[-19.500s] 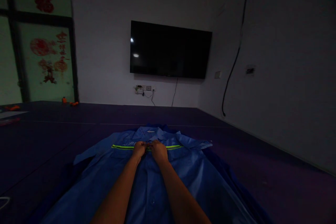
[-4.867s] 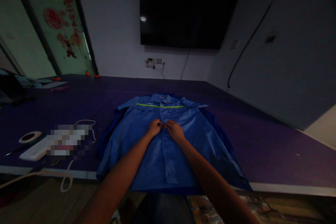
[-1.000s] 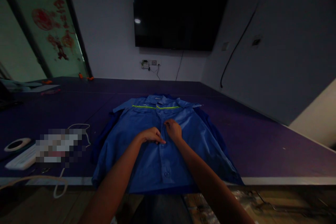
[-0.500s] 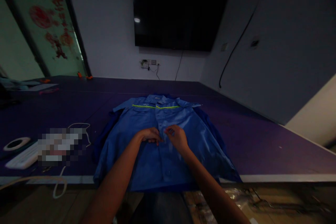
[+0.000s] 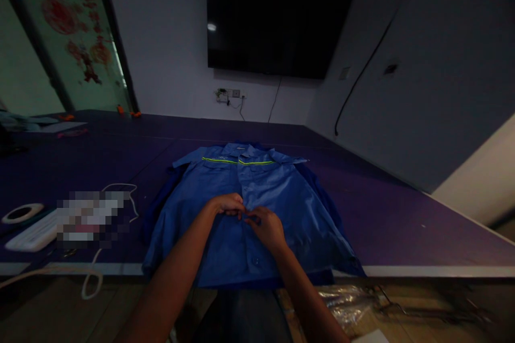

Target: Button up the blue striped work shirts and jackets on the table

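Blue shirt [image 5: 295, 209] flat on purple table [image 5: 402, 225] | left hand [image 5: 226, 205] pinches its front | right hand [image 5: 269, 229] pinches it alongside

Right of the shirt [image 5: 281, 209] the counter [image 5: 402, 220] lies bare out to the side wall [image 5: 442, 91], so we have a wide lane for our right hand [image 5: 267, 228]. Past the collar it's bare too, back to the wall under the TV [image 5: 279, 19]. The left is tighter. A white cord [image 5: 120, 186] loops near the shirt's sleeve, leaving a narrow strip between them. A flat white block [image 5: 34, 233] and a tape roll [image 5: 22, 213] sit further left. Our left hand [image 5: 227, 205] and the right one pinch the shirt front, fingers nearly touching, so they crowd each other. Crinkled plastic [image 5: 346, 305] lies below the near edge, right side.
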A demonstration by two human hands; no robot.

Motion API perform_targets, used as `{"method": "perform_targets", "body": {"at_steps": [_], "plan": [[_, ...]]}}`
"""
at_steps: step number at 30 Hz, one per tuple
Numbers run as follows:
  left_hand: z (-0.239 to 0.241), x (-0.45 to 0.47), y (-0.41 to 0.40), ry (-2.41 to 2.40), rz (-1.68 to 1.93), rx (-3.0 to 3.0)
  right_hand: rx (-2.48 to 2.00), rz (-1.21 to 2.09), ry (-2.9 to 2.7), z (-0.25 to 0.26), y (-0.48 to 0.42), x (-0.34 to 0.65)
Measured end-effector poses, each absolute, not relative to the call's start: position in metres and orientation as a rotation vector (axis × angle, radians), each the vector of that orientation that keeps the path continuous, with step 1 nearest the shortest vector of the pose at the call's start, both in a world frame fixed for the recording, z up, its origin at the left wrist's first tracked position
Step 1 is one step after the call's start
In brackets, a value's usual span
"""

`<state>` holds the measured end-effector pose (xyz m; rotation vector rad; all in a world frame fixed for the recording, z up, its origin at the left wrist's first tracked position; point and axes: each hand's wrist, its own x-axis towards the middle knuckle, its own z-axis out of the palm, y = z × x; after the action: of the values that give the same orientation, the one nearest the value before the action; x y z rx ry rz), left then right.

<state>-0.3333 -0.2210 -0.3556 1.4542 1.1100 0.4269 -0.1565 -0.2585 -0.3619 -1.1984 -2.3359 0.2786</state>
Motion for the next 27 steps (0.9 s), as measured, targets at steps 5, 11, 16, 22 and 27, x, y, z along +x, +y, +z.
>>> {"method": "perform_targets", "body": {"at_steps": [5, 11, 16, 22, 27], "plan": [[-0.3592, -0.3334, -0.2194, 1.110, 0.436, 1.459, -1.236, 0.250, -2.350, -0.3615, -0.2603, -0.1550], [-0.3587, -0.3327, -0.2205, 1.124, 0.449, 1.454, -1.190, 0.213, -2.392, -0.3613, -0.2618, -0.1549], [-0.3580, -0.3323, -0.2215, 1.135, 0.450, 1.441, -1.192, 0.217, -2.394, -0.3612, -0.2621, -0.1552], [-0.3573, -0.3329, -0.2216, 1.102, 0.437, 1.460, -1.190, 0.263, -2.397, -0.3626, -0.2603, -0.1550], [-0.3569, -0.3333, -0.2216, 1.092, 0.432, 1.474, -1.182, 0.305, -2.390, -0.3626, -0.2594, -0.1546]]}}
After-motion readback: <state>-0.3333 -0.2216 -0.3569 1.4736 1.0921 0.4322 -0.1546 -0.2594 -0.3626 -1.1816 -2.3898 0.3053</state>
